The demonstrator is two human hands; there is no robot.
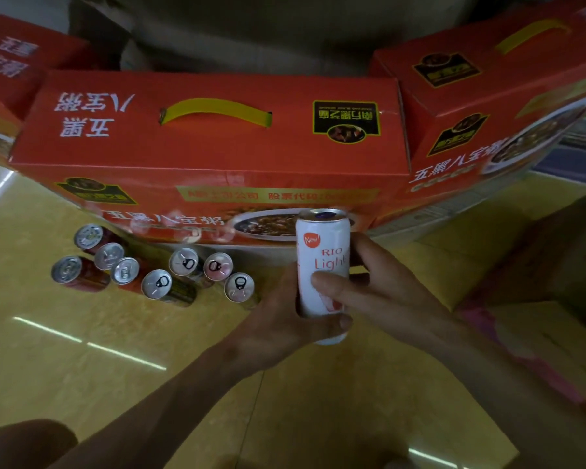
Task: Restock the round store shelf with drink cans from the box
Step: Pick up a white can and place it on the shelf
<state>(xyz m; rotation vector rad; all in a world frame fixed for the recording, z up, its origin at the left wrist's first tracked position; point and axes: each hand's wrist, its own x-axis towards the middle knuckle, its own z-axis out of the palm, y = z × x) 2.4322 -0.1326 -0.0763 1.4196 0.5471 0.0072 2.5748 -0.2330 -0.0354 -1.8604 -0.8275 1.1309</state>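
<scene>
At centre right, held above the floor: one slim white can (322,255), upright, red "RIO Light" lettering and a red "New!" badge facing the camera, silver top visible.

Left hand (278,319): reaches in from lower left and grips the can's lower part, with the thumb curled across the front near the base. Its fingers pass behind the can, hidden.

Right hand (386,282): comes in from the right and holds the can's middle. The thumb presses the front just below the lettering, and one finger stands up along the can's right side. The remaining fingers cannot be told.

Left of the hands, on the floor: eight cans (156,284), upright and closely clustered, tops with pull tabs showing. The leftmost have red bodies; others look dark or pinkish.

Behind the cans: red box (217,147) with a yellow carry handle, white Chinese lettering and a printed bowl picture.

Flanking boxes: a second red box (471,106) touching its right end, angled; a third red box (11,62) at far left.

Right edge: brown carton (538,265), blurred.

Underfoot: glossy yellow floor (82,367), bearing light streaks.
</scene>
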